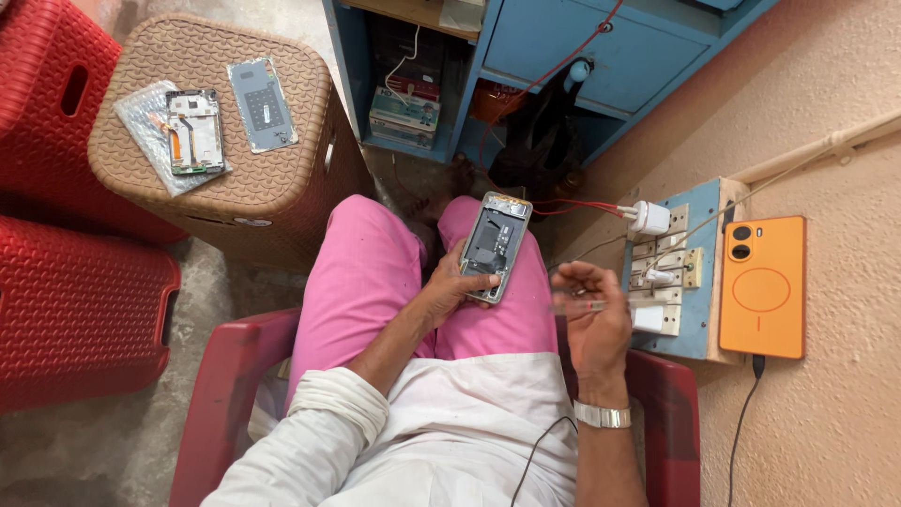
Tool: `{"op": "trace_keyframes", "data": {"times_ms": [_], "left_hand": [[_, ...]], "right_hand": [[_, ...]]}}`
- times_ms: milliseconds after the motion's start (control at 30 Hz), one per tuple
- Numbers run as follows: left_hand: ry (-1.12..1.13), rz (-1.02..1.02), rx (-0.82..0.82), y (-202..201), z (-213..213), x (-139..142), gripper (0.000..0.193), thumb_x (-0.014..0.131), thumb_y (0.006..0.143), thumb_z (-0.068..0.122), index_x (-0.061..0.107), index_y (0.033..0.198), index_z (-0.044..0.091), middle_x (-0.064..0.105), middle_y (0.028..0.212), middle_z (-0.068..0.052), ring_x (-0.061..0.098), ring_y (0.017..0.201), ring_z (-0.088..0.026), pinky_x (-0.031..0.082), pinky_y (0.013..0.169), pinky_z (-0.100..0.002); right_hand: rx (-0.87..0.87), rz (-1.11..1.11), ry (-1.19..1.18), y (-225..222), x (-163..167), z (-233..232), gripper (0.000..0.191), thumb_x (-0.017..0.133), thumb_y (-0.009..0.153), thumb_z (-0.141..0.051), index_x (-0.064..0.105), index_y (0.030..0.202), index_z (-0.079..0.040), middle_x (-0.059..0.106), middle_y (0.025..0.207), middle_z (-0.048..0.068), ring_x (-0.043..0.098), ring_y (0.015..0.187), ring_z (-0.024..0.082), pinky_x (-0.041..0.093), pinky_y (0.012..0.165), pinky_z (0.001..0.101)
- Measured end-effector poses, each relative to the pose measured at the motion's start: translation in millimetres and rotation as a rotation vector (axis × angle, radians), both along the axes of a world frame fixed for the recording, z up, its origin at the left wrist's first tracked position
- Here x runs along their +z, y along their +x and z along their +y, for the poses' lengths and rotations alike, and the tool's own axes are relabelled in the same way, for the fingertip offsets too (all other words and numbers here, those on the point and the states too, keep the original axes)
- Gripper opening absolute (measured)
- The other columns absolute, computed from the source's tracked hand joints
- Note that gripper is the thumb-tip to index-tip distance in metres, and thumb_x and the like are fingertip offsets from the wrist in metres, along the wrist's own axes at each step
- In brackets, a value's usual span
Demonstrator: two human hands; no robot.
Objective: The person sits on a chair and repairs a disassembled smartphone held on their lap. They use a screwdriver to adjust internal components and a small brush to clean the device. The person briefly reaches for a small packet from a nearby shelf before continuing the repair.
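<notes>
Left hand [449, 286] cradles the opened phone [495, 246] by its edges; looks light, rigid, fragile inside. Right hand [589, 319] half-curled, blurred; cannot tell what it holds.

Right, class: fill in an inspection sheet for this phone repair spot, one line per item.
Surface: brown woven stool; work rests on the lap.
Job's things: opened phone, back off.
Clutter: phone frame on a plastic bag, grey back panel.
Grippers: left hand holds the opened phone; right hand raised, blurred.
Cables: red wires; black lead from the orange phone.
Surroundings: socket board, blue cabinet, red chairs.
</notes>
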State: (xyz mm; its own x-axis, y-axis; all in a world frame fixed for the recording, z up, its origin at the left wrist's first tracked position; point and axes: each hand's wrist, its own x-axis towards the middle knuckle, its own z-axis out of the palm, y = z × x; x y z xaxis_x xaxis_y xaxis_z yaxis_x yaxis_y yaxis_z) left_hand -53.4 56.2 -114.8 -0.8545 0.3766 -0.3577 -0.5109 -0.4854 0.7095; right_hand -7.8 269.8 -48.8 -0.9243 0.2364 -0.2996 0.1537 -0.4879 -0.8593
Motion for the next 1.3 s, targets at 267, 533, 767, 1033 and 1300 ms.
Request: {"op": "trace_keyframes", "data": {"times_ms": [267, 533, 767, 1033, 1300], "left_hand": [[0.003, 0.005, 0.019, -2, 0, -4, 0.082, 0.083, 0.074, 0.003, 0.043, 0.145, 0.007, 0.066, 0.107, -0.008, 0.069, 0.081, -0.017, 0.062, 0.061, -0.031], [0.003, 0.011, 0.005, -3, 0, -9, 0.079, 0.084, 0.073, 0.003, 0.046, 0.143, 0.007, 0.067, 0.107, -0.006, 0.069, 0.081, -0.014, 0.061, 0.061, -0.029], [-0.018, -0.003, -0.010, -4, -1, -11, 0.081, 0.084, 0.073, 0.003, 0.046, 0.144, 0.008, 0.068, 0.105, -0.007, 0.068, 0.078, -0.015, 0.059, 0.058, -0.028], [-0.040, 0.018, -0.019, -6, -2, -10, 0.082, 0.082, 0.071, 0.002, 0.047, 0.145, 0.007, 0.069, 0.102, -0.007, 0.068, 0.073, -0.015, 0.058, 0.054, -0.029], [-0.055, 0.016, -0.053, -6, -4, -6, 0.087, 0.083, 0.071, 0.004, 0.044, 0.149, 0.012, 0.069, 0.102, -0.005, 0.067, 0.071, -0.014, 0.057, 0.054, -0.029]], "right_hand": [[0.220, -0.090, -0.079, 12, -59, -2, 0.042, 0.054, 0.107, -0.033, 0.069, 0.114, 0.006, 0.073, 0.090, 0.013, 0.067, 0.073, 0.015, 0.056, 0.062, 0.0246], [0.146, 0.007, 0.137, 16, -79, -5, 0.025, 0.071, 0.098, -0.010, 0.064, 0.116, 0.007, 0.074, 0.097, 0.013, 0.071, 0.081, 0.015, 0.060, 0.074, 0.0267], [0.242, 0.030, 0.419, 21, -61, -12, 0.033, 0.070, 0.094, -0.009, 0.068, 0.123, 0.005, 0.079, 0.103, 0.012, 0.074, 0.087, 0.013, 0.061, 0.081, 0.0241], [0.314, 0.187, 0.551, 38, -53, -11, 0.030, 0.066, 0.099, -0.012, 0.070, 0.126, 0.002, 0.076, 0.106, 0.010, 0.070, 0.091, 0.012, 0.059, 0.082, 0.0232], [0.293, 0.353, 1.185, 33, -19, -15, 0.058, 0.063, 0.097, -0.003, 0.045, 0.152, -0.005, 0.055, 0.130, 0.011, 0.059, 0.108, 0.017, 0.056, 0.090, 0.0294]]}}
